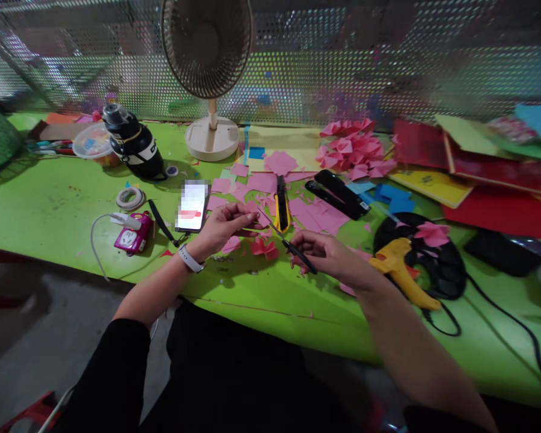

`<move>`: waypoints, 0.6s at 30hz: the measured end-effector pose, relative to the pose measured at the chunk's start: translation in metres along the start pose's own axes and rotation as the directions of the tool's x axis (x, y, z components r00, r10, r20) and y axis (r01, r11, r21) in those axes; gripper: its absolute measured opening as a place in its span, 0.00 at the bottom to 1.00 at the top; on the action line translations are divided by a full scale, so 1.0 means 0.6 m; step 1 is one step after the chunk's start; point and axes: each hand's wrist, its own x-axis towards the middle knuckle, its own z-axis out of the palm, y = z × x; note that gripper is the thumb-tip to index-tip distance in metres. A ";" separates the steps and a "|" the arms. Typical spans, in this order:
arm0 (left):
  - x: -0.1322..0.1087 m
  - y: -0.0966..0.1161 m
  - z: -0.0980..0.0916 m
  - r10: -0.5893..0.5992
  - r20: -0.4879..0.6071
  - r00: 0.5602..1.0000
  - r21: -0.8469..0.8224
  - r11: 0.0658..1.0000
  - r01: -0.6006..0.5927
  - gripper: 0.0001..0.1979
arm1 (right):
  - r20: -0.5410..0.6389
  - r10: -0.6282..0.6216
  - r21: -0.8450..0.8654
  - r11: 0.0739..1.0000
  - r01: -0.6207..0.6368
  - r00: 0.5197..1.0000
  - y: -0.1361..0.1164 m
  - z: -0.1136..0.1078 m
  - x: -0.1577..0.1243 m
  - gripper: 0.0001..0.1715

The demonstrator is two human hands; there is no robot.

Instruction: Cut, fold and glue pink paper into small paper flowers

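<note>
My left hand [223, 227] is closed in a pinch on a small pink paper piece [253, 218] above the green table [49, 210]. My right hand [327, 252] is closed around black-handled scissors [293, 248], whose blades point up-left toward that pinched paper. A folded red-pink paper flower [264, 247] lies on the table between my two hands. Pink paper squares [315, 213] are scattered just beyond them.
A yellow utility knife [281, 207], black stapler [338, 193], phone [192, 207] and tape roll [130, 197] lie ahead. A yellow glue gun [399, 270] with cord sits right. A fan [210, 78], black bottle [133, 144], pile of pink flowers [354, 149] and coloured card sheets [478, 174] stand behind.
</note>
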 end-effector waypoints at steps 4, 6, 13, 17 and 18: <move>0.001 -0.001 -0.002 0.006 0.015 1.000 0.012 1.000 -0.006 0.15 | 0.001 -0.011 -0.003 1.000 0.011 1.000 0.002 -0.001 0.001 0.33; 0.002 -0.001 -0.004 0.013 0.028 1.000 0.008 1.000 -0.014 0.16 | -0.004 -0.018 -0.006 1.000 0.018 1.000 0.004 -0.002 0.001 0.32; 0.003 -0.002 -0.004 0.024 0.041 0.999 0.000 1.000 -0.024 0.15 | 0.004 -0.036 -0.012 0.999 0.036 0.999 0.009 -0.002 0.001 0.29; 0.002 0.000 -0.002 0.007 0.015 1.000 -0.016 1.000 -0.007 0.15 | -0.015 -0.035 -0.014 0.999 0.034 0.999 0.017 -0.003 0.003 0.28; 0.002 0.001 -0.002 0.003 0.007 1.000 -0.018 1.000 -0.003 0.15 | -0.023 -0.033 -0.010 0.999 0.033 0.999 0.019 -0.003 0.003 0.28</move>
